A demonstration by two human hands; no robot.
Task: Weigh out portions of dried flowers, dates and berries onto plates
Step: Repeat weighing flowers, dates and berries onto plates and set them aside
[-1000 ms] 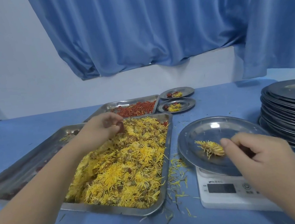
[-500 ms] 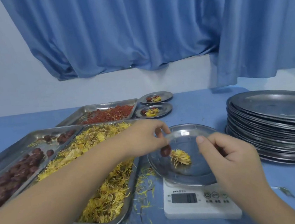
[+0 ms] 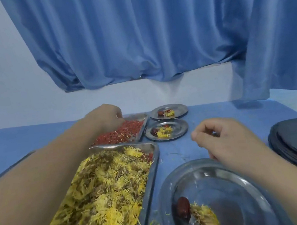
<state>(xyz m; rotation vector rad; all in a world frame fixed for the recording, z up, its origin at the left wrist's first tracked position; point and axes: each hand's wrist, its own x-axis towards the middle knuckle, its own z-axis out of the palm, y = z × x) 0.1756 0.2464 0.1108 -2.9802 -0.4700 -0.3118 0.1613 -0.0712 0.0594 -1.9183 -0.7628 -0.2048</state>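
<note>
Two items, a date (image 3: pixel 183 207) and a flower (image 3: pixel 205 217), are laid on the near plate (image 3: pixel 236 191); berries (image 3: pixel 124 131), in the far tray (image 3: pixel 138 116), are touched by the left hand (image 3: pixel 105 117), fingers curled, grip unclear; the right hand (image 3: pixel 226 140) is held loosely curled, empty

A blue curtain (image 3: pixel 135 39) fills the view from 10 to 2 o'clock. It hangs in deep folds, and its bunched hem ends above a pale wall (image 3: pixel 187 89). At 3 o'clock a second curtain panel (image 3: pixel 281 51) drops lower, with its hem near the far edge of the counter (image 3: pixel 236 113). More bare wall shows at 9 to 10 o'clock. The counter is plain blue and runs back to meet the wall across the middle of the view.
</note>
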